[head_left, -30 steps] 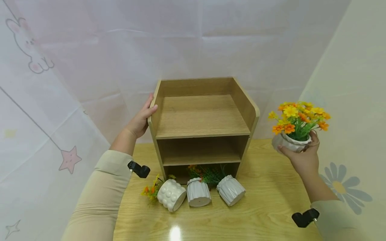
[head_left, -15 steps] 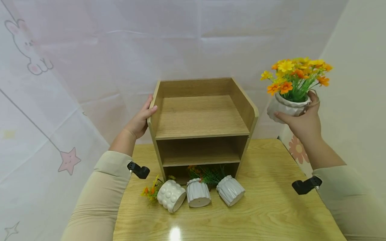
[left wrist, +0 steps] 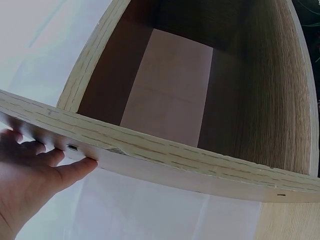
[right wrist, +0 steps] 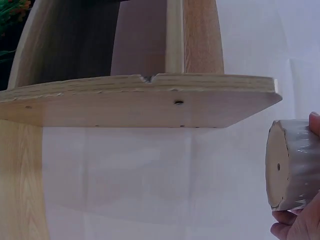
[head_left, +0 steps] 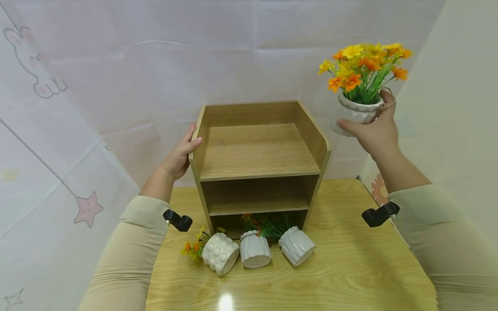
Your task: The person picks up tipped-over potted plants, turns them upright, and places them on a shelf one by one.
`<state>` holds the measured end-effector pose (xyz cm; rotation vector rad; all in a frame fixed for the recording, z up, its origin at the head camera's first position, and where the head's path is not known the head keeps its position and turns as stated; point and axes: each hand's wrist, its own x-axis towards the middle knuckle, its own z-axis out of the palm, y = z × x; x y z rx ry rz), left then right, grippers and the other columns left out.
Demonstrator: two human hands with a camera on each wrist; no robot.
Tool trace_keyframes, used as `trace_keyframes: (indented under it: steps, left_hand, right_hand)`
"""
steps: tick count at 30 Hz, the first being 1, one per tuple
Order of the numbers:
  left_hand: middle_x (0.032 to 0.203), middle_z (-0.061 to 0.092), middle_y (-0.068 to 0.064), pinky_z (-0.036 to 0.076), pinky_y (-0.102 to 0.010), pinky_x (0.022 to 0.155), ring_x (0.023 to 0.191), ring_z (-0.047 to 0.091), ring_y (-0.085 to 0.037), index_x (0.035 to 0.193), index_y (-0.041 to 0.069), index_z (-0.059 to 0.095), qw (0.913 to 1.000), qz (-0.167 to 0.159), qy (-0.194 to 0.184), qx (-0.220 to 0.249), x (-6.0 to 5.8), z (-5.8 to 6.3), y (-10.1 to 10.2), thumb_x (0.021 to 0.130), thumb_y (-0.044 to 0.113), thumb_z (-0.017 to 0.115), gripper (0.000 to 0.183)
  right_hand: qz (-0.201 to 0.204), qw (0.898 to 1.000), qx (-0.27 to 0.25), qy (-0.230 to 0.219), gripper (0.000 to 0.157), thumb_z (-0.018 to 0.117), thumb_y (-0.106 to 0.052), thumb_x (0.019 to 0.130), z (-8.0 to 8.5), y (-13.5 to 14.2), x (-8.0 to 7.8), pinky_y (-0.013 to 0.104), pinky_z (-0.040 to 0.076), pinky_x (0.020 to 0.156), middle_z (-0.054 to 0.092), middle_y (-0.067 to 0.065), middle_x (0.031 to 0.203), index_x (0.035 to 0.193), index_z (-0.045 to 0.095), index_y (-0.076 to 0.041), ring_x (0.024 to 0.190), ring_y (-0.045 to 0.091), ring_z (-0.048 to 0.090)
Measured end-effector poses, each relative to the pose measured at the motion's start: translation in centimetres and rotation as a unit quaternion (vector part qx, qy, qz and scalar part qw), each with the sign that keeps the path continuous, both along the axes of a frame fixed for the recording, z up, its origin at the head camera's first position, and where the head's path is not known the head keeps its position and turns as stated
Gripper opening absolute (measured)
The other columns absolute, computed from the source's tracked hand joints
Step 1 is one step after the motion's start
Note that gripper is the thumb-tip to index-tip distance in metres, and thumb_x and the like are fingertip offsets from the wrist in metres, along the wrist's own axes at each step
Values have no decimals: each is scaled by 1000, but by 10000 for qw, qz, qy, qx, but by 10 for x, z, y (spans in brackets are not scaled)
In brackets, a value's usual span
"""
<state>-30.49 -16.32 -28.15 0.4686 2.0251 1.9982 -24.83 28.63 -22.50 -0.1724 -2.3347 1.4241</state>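
Observation:
A white flower pot (head_left: 355, 113) with yellow and orange artificial flowers (head_left: 363, 69) is held up in my right hand (head_left: 377, 131), thumb in front and fingers around its far side. It stands upright, right of and above the wooden shelf (head_left: 260, 149). In the right wrist view, the base of the raised pot (right wrist: 277, 167) faces the camera, with a small hole in it. My left hand (head_left: 179, 157) rests against the shelf's left side panel, near the top. In the left wrist view, the fingertips (left wrist: 85, 166) touch the panel's outer face.
Before the shelf's bottom opening, a bubbled white pot (head_left: 220, 254) and two pleated white pots, one in the middle (head_left: 255, 249) and one at right (head_left: 297, 246), lie tipped over with their flowers. The wooden table (head_left: 350, 259) meets a pale cloth backdrop (head_left: 233, 52).
My right hand has lifted the flower pot upward and moved it slightly left, toward the shelf. My left hand stays at the panel, and the tipped pots lie unchanged.

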Motion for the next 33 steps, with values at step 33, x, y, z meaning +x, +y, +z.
trace_keyframes:
  steps: [33]
  left_hand:
    - [163, -23, 10, 23, -48, 115, 146, 12, -32, 155, 39, -15, 10000, 26, 27, -72, 1, -1, 0, 100, 28, 35, 76]
  right_hand:
    - [491, 9986, -75, -154, 114, 85, -41, 72, 30, -90, -39, 36, 31, 115, 20, 5, 163, 150, 2, -45, 143, 18, 31]
